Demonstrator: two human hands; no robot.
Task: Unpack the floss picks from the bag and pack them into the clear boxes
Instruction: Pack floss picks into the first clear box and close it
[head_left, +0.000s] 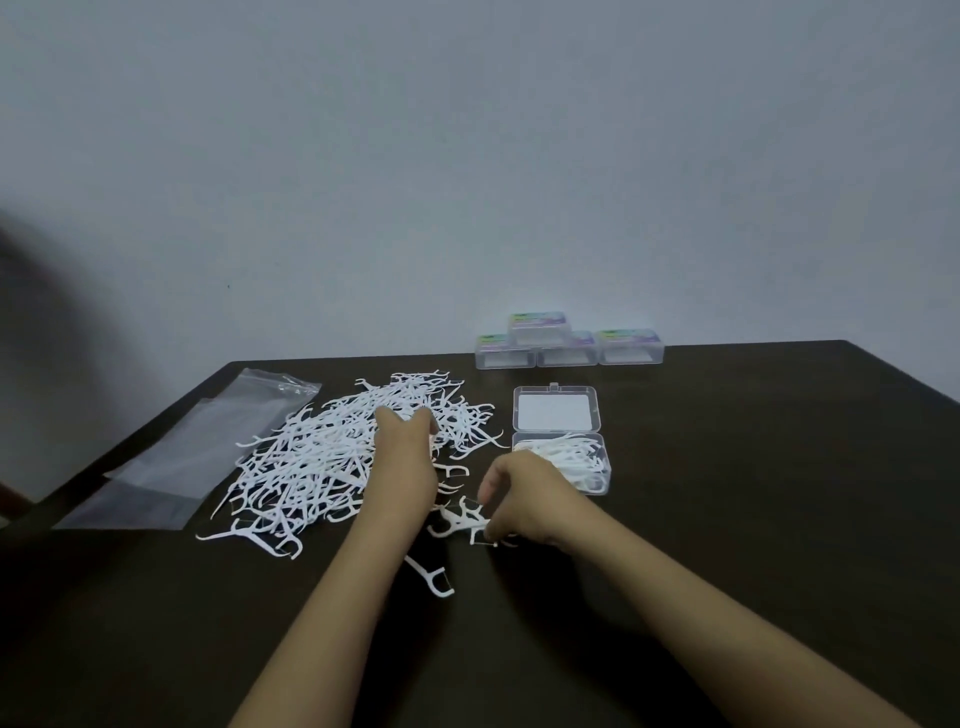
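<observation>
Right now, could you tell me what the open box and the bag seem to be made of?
The open box looks like clear rigid plastic: the floss picks show through its walls. The bag looks like thin glossy plastic film, translucent and creased, though I cannot tell which kind.

Both bare forearms come in from the bottom edge and angle toward each other near the middle. The left hand (408, 452) reaches farther forward, its back turned up and its wrist in line with the forearm. Its fingers bend downward, so the tips are hidden and it is unclear whether they hold anything. The right hand (519, 493) sits nearer, just beside the left wrist, knuckles up. Its curled fingers pinch a small cluster of floss picks (464, 521).
</observation>
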